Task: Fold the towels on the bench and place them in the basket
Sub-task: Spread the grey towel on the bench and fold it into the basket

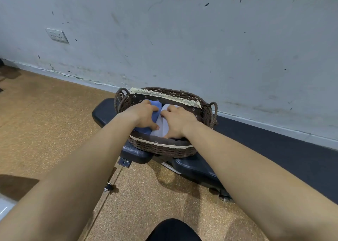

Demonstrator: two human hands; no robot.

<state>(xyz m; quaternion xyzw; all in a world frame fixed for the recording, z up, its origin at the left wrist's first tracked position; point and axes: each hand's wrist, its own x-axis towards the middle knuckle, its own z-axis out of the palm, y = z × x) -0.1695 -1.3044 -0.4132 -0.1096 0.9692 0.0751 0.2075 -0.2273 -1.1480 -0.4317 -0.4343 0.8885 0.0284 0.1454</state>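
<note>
Both bare forearms reach straight out, wrists dipping into the wicker basket (162,150) on the black bench (193,167). The left hand (144,115) lies palm-down, fingers curled and clamped on the blue towel (144,130), thumb hooked at its inner edge. The right hand (178,121), just beside it and nearly touching, presses on the white towel (161,129), fingers spread and bent; whether it truly grips, I cannot tell. Both towels sit inside the basket's lace-trimmed liner, side by side beneath the palms.
</note>
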